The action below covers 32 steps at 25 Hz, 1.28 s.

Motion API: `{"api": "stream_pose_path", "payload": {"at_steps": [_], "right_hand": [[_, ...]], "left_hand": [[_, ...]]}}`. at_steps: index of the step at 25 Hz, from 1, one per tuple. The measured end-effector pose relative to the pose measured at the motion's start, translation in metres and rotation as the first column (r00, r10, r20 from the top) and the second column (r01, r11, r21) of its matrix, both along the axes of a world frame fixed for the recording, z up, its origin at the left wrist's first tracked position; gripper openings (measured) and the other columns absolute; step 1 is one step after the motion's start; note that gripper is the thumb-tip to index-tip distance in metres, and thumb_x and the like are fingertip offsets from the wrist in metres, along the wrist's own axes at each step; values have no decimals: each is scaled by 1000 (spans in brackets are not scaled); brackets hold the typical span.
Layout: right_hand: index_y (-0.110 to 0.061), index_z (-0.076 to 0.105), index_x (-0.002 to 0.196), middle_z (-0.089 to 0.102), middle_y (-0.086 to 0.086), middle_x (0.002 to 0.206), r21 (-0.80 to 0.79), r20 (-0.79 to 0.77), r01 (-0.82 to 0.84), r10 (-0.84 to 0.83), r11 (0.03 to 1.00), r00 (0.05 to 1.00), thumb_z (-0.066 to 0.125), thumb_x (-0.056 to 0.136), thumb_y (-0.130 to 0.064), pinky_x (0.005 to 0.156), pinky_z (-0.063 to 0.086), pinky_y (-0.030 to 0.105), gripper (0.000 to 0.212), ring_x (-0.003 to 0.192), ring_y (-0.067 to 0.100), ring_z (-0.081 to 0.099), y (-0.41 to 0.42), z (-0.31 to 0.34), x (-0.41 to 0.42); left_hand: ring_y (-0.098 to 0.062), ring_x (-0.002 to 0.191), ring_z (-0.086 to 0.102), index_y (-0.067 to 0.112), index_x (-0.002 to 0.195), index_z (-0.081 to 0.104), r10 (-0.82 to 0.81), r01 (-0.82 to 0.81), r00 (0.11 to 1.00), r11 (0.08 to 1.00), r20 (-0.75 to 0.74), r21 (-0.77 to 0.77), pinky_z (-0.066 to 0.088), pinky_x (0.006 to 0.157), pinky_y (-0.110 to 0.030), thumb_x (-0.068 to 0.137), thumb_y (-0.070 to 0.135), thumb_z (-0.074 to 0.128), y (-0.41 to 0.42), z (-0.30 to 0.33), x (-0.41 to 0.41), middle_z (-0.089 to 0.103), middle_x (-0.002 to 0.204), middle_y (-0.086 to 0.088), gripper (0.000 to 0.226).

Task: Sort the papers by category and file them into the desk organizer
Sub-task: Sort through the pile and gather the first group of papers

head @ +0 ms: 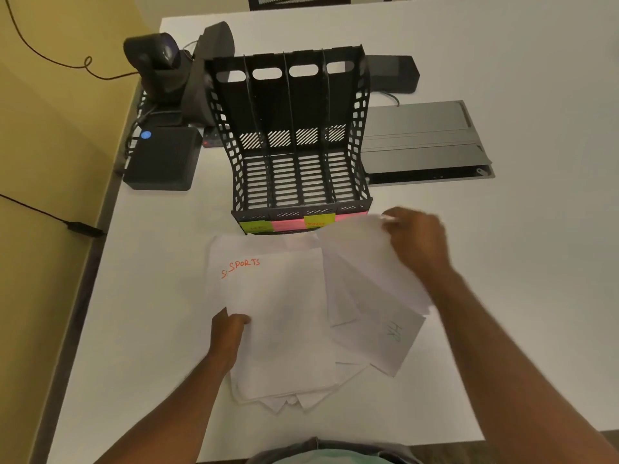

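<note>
Fingers of the left hand (229, 331) curl over the left edge of the top sheet, thumb on the paper, pinning the paper stack (284, 329) flat on the white table (502, 296) at about 7 o'clock of the pile, likely so it won't slide while the other hand pulls. Right hand (415, 242) at 2 o'clock is motion-blurred; fingers look closed, pinching the far corner of a loose sheet (365, 262), lifted and fanned rightward, probably to read its label. Top sheet reads "SPORTS" in red (241, 266); a lower sheet at 4 o'clock shows green writing (395, 333), illegible. Black four-slot desk organizer (294, 142) stands at 12 o'clock just beyond the papers, all slots bare, coloured sticky labels (288, 224) on its front lip facing the person, presumably the categories. Nothing is filed yet; sorting is barely begun.
</note>
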State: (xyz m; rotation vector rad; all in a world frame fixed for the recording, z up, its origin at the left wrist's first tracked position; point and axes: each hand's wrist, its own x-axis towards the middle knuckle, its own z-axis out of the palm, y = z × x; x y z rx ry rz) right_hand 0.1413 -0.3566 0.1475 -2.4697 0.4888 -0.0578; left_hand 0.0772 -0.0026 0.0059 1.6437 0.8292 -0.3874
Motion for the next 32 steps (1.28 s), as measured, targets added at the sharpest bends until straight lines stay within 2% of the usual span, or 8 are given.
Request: {"api": "stream_pose_path", "payload": {"at_steps": [6, 11, 15, 21, 25, 28, 30, 32], "right_hand": [[-32, 78, 86, 56, -14, 56, -365, 50, -386, 432, 847, 901, 78, 78, -10, 65, 40, 26, 24, 59, 21, 55, -2, 190, -1], [-28, 77, 90, 69, -8, 73, -260, -143, -664, 652, 701, 745, 74, 83, -20, 58, 43, 23, 11, 67, 8, 61, 53, 195, 34], [-14, 74, 104, 68, 2, 89, -23, -392, -767, 700, 642, 597, 69, 88, -13, 75, 50, 31, 17, 88, 22, 66, 113, 81, 45], [-10, 73, 110, 73, 12, 110, 94, -426, -724, 684, 684, 592, 75, 83, -13, 70, 44, 26, 27, 100, 29, 67, 135, -15, 36], [-20, 60, 131, 65, 7, 129, 224, -220, -559, 600, 798, 769, 76, 86, -19, 79, 51, 30, 48, 111, 25, 63, 127, -24, 36], [-14, 50, 140, 55, 8, 140, 292, 110, -131, 103, 948, 989, 79, 82, -25, 106, 43, 37, 66, 128, 24, 51, 88, -39, 9], [-12, 52, 136, 58, 6, 134, 494, -4, 117, -132, 862, 991, 80, 81, -35, 102, 45, 33, 66, 121, 21, 56, 65, -59, -26], [-14, 62, 125, 69, 4, 122, 688, -225, 204, -62, 696, 972, 80, 79, -38, 91, 54, 35, 55, 107, 20, 67, 58, -80, -67]], "left_hand": [[-19, 110, 61, 25, 124, 56, -251, 237, 957, 966, 148, 107, 50, 92, -33, 85, 0, 62, -15, 12, -7, 63, 127, -1, 46], [0, 130, 32, 49, 152, -4, -464, 390, 850, 872, 249, 295, 26, 109, -25, 84, -3, 55, -23, 26, -13, 18, 146, 38, 103], [1, 129, 37, 39, 141, 46, -522, 416, 794, 840, 312, 348, 23, 107, -8, 91, -4, 47, -29, 34, -9, 47, 146, 7, 66], [-22, 106, 70, 17, 103, 77, -234, 292, 942, 925, 241, -244, 54, 95, -37, 96, 27, 60, -29, 49, -8, 75, 111, -4, 21], [-24, 79, 72, 10, 84, 75, -299, 309, 933, 951, 203, -17, 57, 70, -35, 88, 32, 69, -38, 47, -10, 77, 85, -2, 24], [-23, 79, 75, 17, 86, 77, -171, 188, 971, 978, 168, -88, 61, 72, -37, 82, 29, 75, -33, 45, -6, 79, 85, 0, 13], [-22, 83, 76, 21, 90, 77, -128, 152, 980, 975, 155, -160, 62, 73, -36, 79, 31, 78, -30, 44, -7, 79, 89, 1, 14], [-21, 86, 75, 21, 95, 77, -122, 151, 979, 971, 161, -185, 61, 79, -39, 78, 34, 79, -30, 42, -8, 79, 94, 1, 21]]}}
